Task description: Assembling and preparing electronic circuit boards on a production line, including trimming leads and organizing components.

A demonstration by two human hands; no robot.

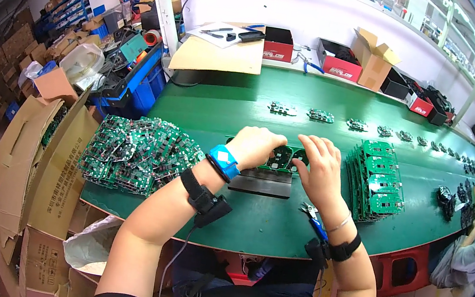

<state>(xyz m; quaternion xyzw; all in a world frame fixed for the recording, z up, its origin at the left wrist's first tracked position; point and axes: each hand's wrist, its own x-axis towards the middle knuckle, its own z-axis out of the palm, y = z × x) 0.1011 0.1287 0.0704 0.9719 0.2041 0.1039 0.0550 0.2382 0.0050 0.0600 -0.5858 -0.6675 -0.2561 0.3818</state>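
A green circuit board panel (279, 158) stands on edge between my hands, above a dark metal block (260, 184) on the table. My left hand (255, 145) is closed on the panel's left part, thumb and fingertips at its top edge. At the panel's right end is my right hand (322, 166), thumb on the near side and fingers curled over the far side. Blue-handled cutters (316, 223) lie beside my right wrist. To the left spreads a heap of small green circuit boards (141, 155); on the right rises a stack of green board panels (377, 180).
Single boards (320, 116) run in a row along the back of the green table (213, 108). Red and black boxes (339, 62), a cardboard box (374, 61) and pliers (310, 65) occupy the shelf. Cartons (54, 182) crowd the left; another person (468, 250) sits at far right.
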